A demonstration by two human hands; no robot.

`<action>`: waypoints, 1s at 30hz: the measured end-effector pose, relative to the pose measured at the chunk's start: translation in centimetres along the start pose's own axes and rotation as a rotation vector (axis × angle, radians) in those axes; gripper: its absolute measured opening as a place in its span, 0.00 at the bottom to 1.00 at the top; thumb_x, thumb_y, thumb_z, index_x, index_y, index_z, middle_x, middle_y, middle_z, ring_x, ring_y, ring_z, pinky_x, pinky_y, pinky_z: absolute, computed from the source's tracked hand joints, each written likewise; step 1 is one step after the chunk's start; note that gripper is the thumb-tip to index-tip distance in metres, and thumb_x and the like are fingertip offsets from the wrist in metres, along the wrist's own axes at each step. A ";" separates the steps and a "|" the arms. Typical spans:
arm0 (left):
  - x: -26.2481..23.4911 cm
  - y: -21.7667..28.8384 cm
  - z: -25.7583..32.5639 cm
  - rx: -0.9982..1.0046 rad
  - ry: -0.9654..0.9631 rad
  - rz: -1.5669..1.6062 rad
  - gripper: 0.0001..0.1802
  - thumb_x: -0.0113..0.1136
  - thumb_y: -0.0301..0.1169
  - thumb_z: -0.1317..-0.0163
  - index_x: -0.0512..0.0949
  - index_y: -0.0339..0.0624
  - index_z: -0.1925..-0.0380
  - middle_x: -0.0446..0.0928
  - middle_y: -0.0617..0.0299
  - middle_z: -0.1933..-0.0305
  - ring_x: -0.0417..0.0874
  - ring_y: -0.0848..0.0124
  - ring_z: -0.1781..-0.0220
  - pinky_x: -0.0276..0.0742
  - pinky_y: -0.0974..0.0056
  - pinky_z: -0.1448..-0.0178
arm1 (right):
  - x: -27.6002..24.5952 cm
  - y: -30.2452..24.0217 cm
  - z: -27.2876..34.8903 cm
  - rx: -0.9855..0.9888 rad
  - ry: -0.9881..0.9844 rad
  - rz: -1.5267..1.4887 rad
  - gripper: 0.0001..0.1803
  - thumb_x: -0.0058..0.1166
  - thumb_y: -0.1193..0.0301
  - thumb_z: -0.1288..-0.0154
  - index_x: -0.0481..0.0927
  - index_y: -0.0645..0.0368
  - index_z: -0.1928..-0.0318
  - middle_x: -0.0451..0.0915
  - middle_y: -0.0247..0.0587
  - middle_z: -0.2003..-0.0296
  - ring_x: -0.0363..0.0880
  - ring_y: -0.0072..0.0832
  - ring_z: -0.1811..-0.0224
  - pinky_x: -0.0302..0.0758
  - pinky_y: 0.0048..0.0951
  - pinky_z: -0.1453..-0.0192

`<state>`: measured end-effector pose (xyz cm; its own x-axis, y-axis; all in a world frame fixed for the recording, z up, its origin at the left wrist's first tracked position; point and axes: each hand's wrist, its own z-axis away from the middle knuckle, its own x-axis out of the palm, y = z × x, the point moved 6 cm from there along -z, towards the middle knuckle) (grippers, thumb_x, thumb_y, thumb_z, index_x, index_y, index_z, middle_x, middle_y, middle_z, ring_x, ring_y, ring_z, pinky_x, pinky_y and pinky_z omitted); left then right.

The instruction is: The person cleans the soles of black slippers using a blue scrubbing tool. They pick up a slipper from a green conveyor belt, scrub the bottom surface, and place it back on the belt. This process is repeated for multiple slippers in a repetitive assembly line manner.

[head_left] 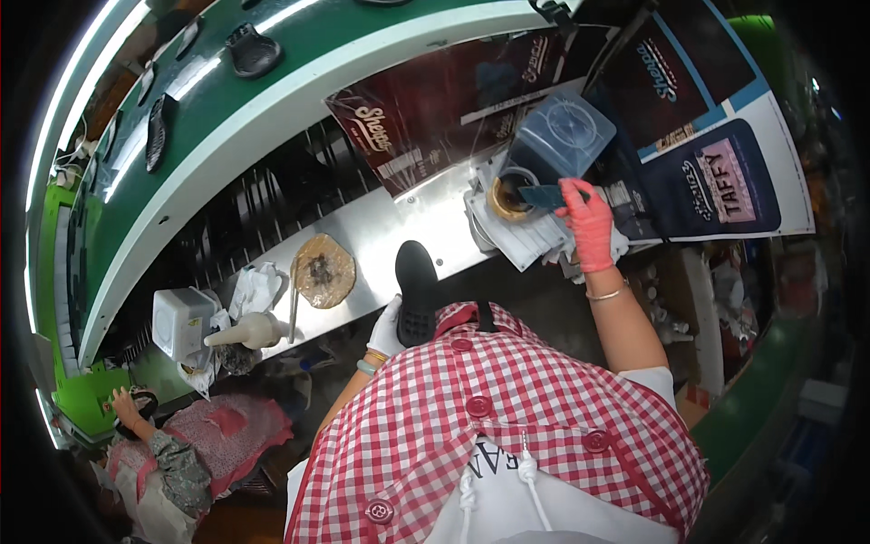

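Observation:
My left hand point(387, 328), in a white glove, grips a black shoe sole point(417, 281) by its near end, just in front of my checked apron. The sole stands lengthwise, its far end over the edge of the metal bench. Off to the right, my right hand point(587, 222) wears a coral glove and pinches a flat teal tool point(542, 197). That tool's tip reaches the mouth of a round pot point(513, 195) with a yellowish rim and dark inside. Whether the tool ends in bristles cannot be made out. Beneath the pot lie white sheets point(535, 243).
A clear plastic tub point(566, 131) stands behind the pot. Leftward on the bench point(381, 218) are a brown round pad point(324, 272), a squeeze bottle point(245, 334) and a white jug point(181, 322). A green conveyor point(204, 68) carries black soles beyond. A co-worker point(195, 444) is at lower left.

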<state>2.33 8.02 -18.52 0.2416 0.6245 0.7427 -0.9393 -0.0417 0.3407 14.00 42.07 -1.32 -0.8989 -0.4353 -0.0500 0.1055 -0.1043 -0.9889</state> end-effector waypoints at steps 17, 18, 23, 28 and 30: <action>8.5 6.1 2.3 0.131 -0.069 -0.033 0.29 0.40 0.50 0.33 0.66 0.38 0.43 0.74 0.41 0.51 0.80 0.57 0.55 0.77 0.58 0.50 | 1.5 4.4 -2.5 0.013 -0.095 0.118 0.14 0.57 0.65 0.39 0.80 0.61 0.58 0.78 0.32 0.71 0.72 0.17 0.75 0.71 0.19 0.68; 9.1 6.3 2.5 0.158 -0.063 -0.025 0.29 0.40 0.50 0.33 0.65 0.38 0.43 0.74 0.40 0.50 0.80 0.57 0.55 0.77 0.57 0.50 | 1.4 4.2 -2.4 0.008 -0.089 0.100 0.14 0.57 0.65 0.39 0.80 0.61 0.58 0.78 0.32 0.70 0.72 0.17 0.75 0.71 0.19 0.68; 10.5 6.2 3.2 0.205 -0.081 -0.063 0.26 0.43 0.46 0.33 0.64 0.41 0.41 0.73 0.40 0.49 0.79 0.57 0.52 0.77 0.58 0.50 | 1.6 4.2 -2.4 0.007 -0.092 0.040 0.13 0.57 0.65 0.39 0.80 0.61 0.58 0.78 0.31 0.70 0.71 0.16 0.75 0.71 0.18 0.67; 10.4 6.1 3.2 0.252 -0.022 -0.065 0.28 0.40 0.49 0.32 0.63 0.44 0.39 0.74 0.45 0.50 0.79 0.59 0.52 0.78 0.59 0.53 | 1.2 5.0 -2.6 0.091 -0.104 0.066 0.14 0.57 0.64 0.39 0.79 0.62 0.58 0.78 0.32 0.70 0.73 0.17 0.77 0.69 0.17 0.72; 10.2 6.3 3.1 0.280 -0.013 -0.073 0.29 0.38 0.52 0.32 0.62 0.45 0.39 0.74 0.46 0.49 0.78 0.59 0.52 0.78 0.59 0.53 | 0.3 5.8 -2.8 0.157 -0.080 -0.006 0.14 0.56 0.64 0.38 0.78 0.62 0.57 0.77 0.32 0.71 0.74 0.17 0.78 0.67 0.16 0.75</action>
<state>-0.38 11.72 -7.03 0.3110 0.6235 0.7173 -0.8160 -0.2119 0.5379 13.17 43.80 -7.48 -0.8635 -0.5037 -0.0261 0.1705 -0.2427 -0.9550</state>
